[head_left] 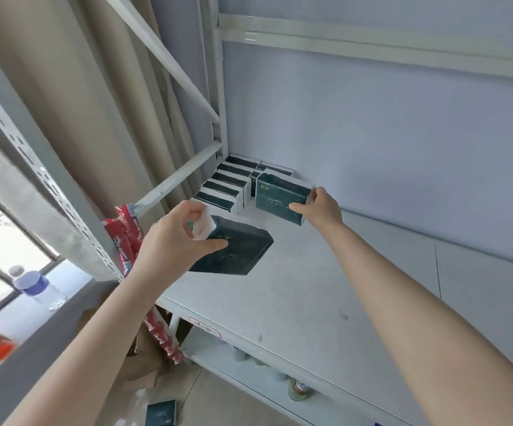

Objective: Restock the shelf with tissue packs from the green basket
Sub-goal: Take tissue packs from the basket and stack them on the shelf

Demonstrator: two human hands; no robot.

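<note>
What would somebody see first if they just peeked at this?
Two bare arms reach onto a white shelf. The left hand grips a dark green tissue pack, broad side up, by the shelf's left edge, while the right hand holds a second pack upright beside the rows of packs standing in the back left corner. Far left, a water bottle sits on the windowsill.

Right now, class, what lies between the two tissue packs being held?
Head view: only bare shelf separates the left-hand pack and the right-hand pack.
</note>
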